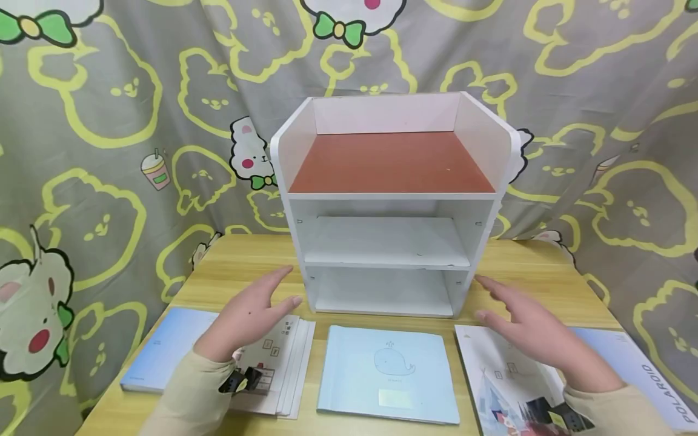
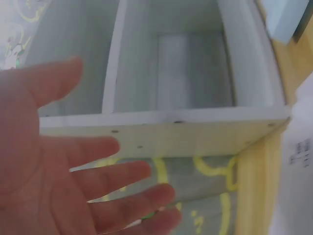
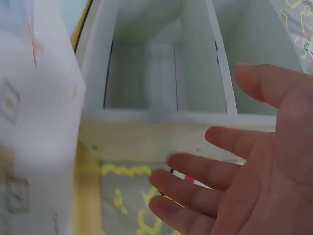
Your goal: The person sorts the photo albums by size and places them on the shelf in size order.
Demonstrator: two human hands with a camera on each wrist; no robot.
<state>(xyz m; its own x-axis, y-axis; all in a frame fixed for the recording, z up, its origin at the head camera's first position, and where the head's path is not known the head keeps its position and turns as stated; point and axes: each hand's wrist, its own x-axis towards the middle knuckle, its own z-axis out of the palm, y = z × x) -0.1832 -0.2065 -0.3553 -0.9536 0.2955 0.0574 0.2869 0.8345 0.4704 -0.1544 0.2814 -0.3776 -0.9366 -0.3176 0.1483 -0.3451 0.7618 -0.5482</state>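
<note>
A white shelf unit with a brown top panel stands upright at the back of the wooden table. My left hand is beside its lower left side, fingers spread and nothing in it. On the other side my right hand is held out with straight fingers, also holding nothing. Both palms face the unit; in the left wrist view the left hand overlaps its side panel, and in the right wrist view the right hand does likewise. The two inner shelves hold nothing.
Between the hands lies a light blue whale book. To the left are a blue book and several white booklets; to the right, an illustrated book and a blue Polaroid book. A patterned curtain surrounds the table.
</note>
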